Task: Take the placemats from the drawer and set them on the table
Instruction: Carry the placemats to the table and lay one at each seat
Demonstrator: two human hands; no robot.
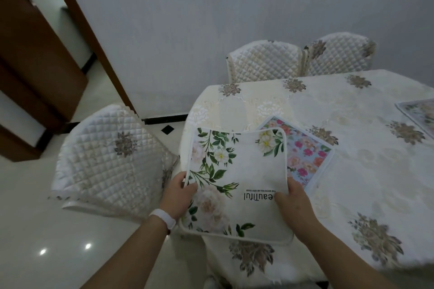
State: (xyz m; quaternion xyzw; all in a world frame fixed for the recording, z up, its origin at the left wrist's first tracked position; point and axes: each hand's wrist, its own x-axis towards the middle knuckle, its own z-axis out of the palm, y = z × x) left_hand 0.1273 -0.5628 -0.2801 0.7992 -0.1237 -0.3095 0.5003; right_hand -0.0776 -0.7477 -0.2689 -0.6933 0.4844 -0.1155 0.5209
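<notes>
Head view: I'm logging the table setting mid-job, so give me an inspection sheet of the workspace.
Surface: table, cream floral cloth, lying flat.
Job's things: white floral placemat held over the near corner, covering part of the blue floral placemat lying on the cloth; third placemat at the right edge.
Clutter: nothing seen.
Grippers: left hand and right hand each grip a side edge of the white floral placemat; wristband on the left wrist.
Cables: nothing seen.
Surroundings: quilted chairs, grey wall, wooden door frame, glossy floor.
</notes>
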